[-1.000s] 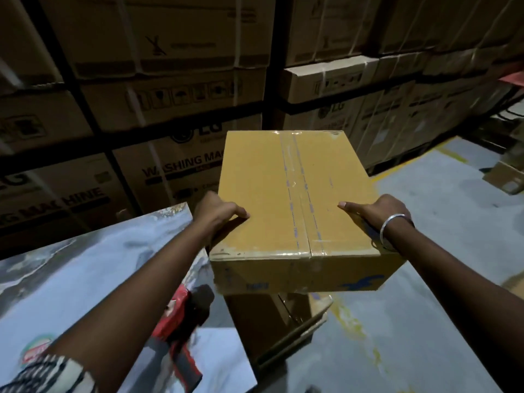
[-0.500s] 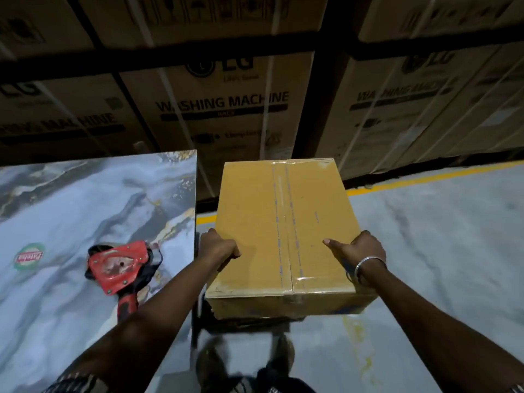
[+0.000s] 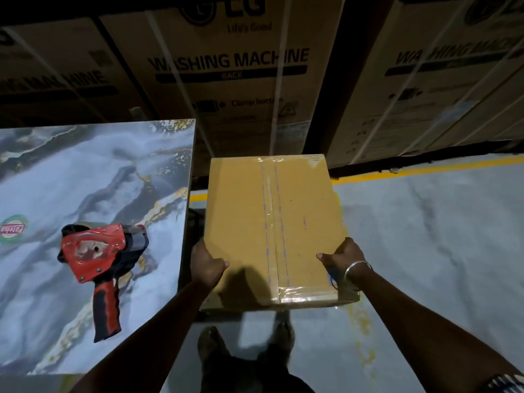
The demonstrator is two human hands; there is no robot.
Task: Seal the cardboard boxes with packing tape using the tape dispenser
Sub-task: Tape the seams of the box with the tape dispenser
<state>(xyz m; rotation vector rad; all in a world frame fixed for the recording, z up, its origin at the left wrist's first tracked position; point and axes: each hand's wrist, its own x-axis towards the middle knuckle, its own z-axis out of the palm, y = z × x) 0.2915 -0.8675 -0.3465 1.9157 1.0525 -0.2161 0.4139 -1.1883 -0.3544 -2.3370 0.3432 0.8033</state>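
Item: yellow-brown cardboard box (image 3: 272,228), sealed w/ clear packing tape (image 3: 273,222) down the centre seam & over the near edge; held up off the grey floor (image 3: 425,251), gripped at both near corners. Left hand (image 3: 207,265): thumb lies on the box top, pointing inward; the other fingers wrap down the left side, hidden under the box, so can't tell how they sit. Right hand (image 3: 344,258): thumb on the top face pointing inward, knuckles at the right edge, fingers curled round the side wall; silver bangle (image 3: 355,272) at the wrist. Tape seam runs btwn the two thumbs, nearer the right one. Red & black tape dispenser (image 3: 100,265): lying flat on a marble-pattern table (image 3: 85,171), well left of the left-hand fingers, untouched, handle toward the person. Round green/red sticker (image 3: 12,228) on the tabletop, further left of the dispenser. Beyond the fingertips: big stacked cartons (image 3: 232,80) printed "WASHING MACHINE", w/ white strapping. Yellow line (image 3: 425,168) on the floor past the box's far right corner. Below the box, btwn the forearms: person's two shoes (image 3: 243,347), blurry.
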